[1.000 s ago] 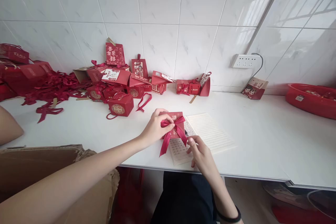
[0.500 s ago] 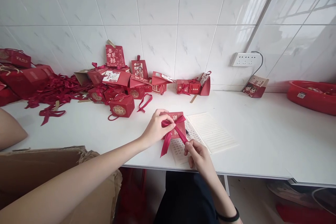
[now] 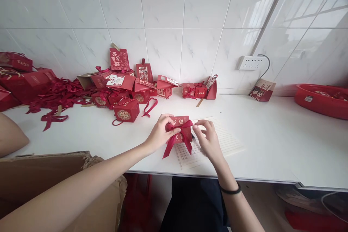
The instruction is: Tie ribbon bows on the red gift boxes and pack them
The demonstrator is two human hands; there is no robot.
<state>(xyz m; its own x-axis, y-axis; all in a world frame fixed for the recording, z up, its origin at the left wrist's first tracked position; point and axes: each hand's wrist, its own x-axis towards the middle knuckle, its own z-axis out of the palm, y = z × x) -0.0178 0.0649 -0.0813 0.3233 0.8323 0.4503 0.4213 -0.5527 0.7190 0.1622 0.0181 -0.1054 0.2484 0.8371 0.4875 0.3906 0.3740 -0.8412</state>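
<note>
A small red gift box (image 3: 178, 138) with pale printed characters is held just above the notebook at the front middle of the table. Tied across it is a dark-red ribbon bow (image 3: 186, 132), both tails hanging down. My left hand (image 3: 162, 130) grips the box's left side, its thumb pressed on the bow near the knot. At the bow's right loop is my right hand (image 3: 208, 137), thumb and forefinger closed on the loop's tip. Under the box lies an open lined notebook (image 3: 228, 139) with handwriting on its left page, and a dark pen (image 3: 193, 137) partly shows.
Red gift boxes (image 3: 126, 110) and a heap of loose ribbons (image 3: 63, 92) fill the back left. A red basin (image 3: 312, 99) stands far right, near a leaning card box (image 3: 262, 90). A cardboard carton (image 3: 81, 188) is at lower left. Another person's bare limb (image 3: 11, 136) shows at the left edge.
My right hand has let go of the right ribbon tail and moved up to the bow's right loop. The tail now hangs free. My left hand keeps its hold.
</note>
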